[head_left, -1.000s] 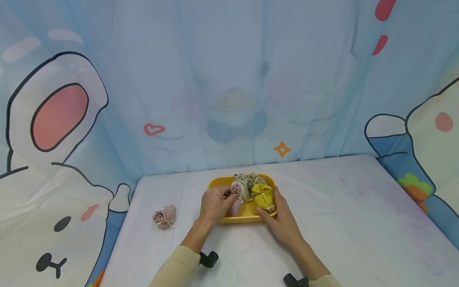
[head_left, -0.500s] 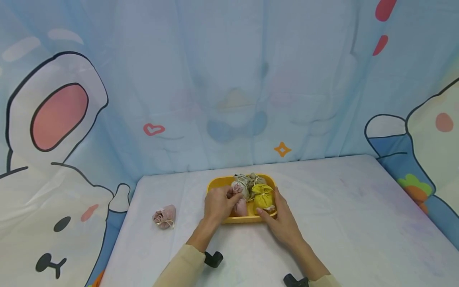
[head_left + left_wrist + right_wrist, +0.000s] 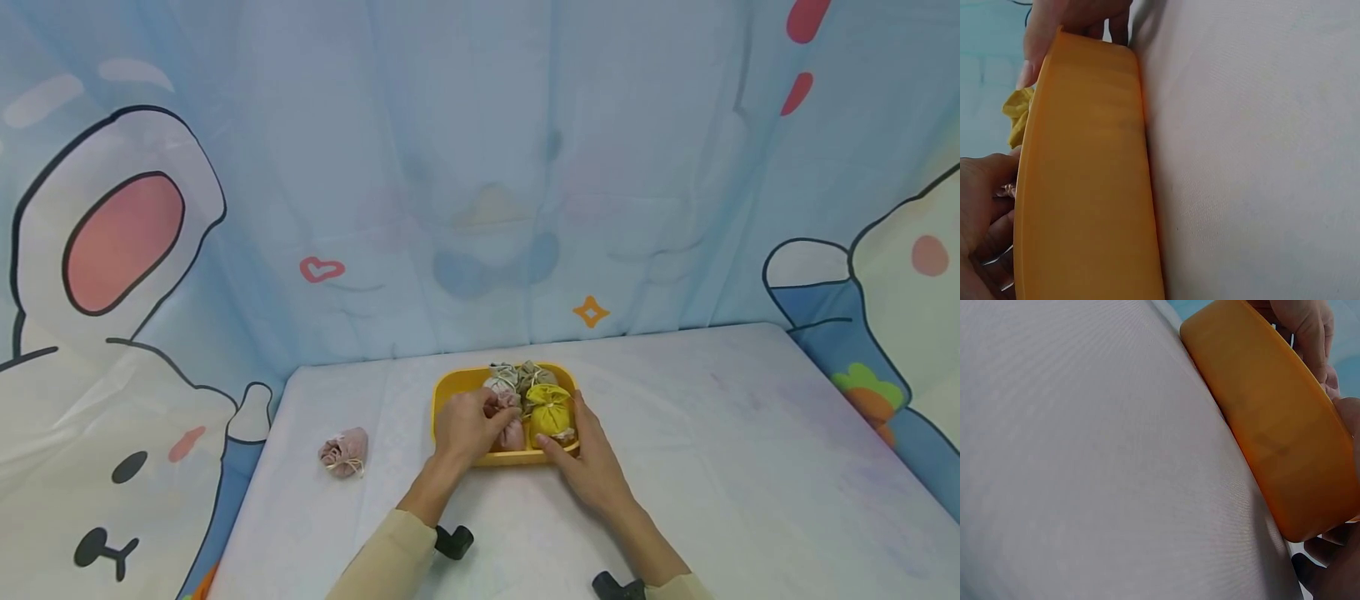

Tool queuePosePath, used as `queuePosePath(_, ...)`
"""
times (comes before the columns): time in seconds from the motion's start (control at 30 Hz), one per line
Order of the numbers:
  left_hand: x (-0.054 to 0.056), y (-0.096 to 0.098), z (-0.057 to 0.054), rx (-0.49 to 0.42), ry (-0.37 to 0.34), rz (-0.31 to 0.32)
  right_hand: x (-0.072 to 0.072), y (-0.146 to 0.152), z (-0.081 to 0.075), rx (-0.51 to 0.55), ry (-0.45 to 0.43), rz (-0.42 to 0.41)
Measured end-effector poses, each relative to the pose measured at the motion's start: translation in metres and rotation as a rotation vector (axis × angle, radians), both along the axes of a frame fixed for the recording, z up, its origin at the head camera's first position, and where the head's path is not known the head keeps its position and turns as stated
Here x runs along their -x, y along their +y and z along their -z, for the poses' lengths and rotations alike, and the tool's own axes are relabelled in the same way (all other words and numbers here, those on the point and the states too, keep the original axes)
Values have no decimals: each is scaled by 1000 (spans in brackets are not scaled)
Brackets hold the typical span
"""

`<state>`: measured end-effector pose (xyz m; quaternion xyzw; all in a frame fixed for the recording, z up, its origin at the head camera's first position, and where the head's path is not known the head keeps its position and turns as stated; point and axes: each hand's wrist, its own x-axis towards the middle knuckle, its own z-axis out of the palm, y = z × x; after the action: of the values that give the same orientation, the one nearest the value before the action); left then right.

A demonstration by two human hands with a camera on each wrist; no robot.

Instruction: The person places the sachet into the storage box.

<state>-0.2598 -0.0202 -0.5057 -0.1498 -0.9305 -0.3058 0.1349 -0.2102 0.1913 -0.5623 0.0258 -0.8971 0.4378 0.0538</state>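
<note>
In the head view my left hand (image 3: 467, 425) pinches the gathered neck of a pink drawstring pouch (image 3: 512, 437) inside a yellow tray (image 3: 448, 383). My right hand (image 3: 596, 467) grips the tray's right end, thumb at the front rim and fingers along the outer side. Beside that thumb sits a bright yellow pouch (image 3: 551, 414). Behind stand a pale patterned pouch (image 3: 504, 377) and a grey-brown pouch (image 3: 537, 377). The tray wall (image 3: 1085, 162) hides most of the contents in the left wrist view, and likewise the tray (image 3: 1272, 412) in the right wrist view.
Another pink pouch (image 3: 345, 454) lies on its side on the white-covered table (image 3: 750, 467), left of the tray. A light blue printed curtain (image 3: 480, 167) hangs behind the table's back edge.
My left hand has shifted rightward within the tray, carrying the pink pouch closer to the yellow one. The right hand and the tray have stayed in place.
</note>
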Motion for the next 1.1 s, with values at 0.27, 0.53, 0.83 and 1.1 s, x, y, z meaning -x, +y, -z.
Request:
queuePosePath(0.27,-1,2,3,7,2,11,0,0,1,11,14,-6)
queuePosePath(0.53,-2,0,5,-14,0,32,0,0,-1,8,1,-4)
queuePosePath(0.83,-5,-4,3,-33,-9,69,-1,0,-1,6,-2,-5)
queuePosePath(1.1,-8,-10,2,-31,-14,86,0,-1,0,-1,2,0)
